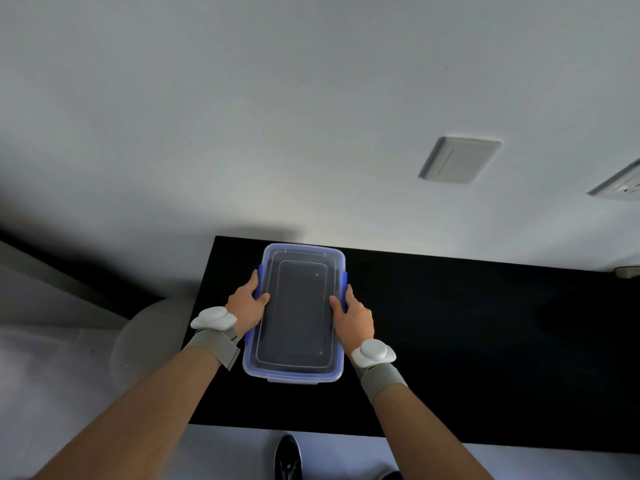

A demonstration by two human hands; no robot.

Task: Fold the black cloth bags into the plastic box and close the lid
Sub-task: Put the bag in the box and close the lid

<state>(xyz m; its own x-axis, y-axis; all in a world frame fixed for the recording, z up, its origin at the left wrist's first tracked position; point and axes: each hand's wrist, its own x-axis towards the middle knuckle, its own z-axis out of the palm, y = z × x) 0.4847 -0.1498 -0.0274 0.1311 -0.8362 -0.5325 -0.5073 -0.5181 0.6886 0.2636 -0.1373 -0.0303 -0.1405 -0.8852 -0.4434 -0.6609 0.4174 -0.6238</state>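
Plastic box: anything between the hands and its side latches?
Nothing visible. The left hand and right hand grip the plastic box by its long sides, thumbs on the lid, beside the blue latches.

Plastic box (294,374) and its lid (298,306) read to me as clear plastic, smooth and faintly glossy, with one small glint. Side clips (345,277): blue plastic, slightly translucent. Table (467,341): black, matt, even; I see no grain. Wrist straps (213,344): grey woven cloth, matt. Pods (213,318) on them: white smooth plastic with a soft sheen. Wall (242,116): white, matt. Switch plate (459,160): pale smooth plastic.
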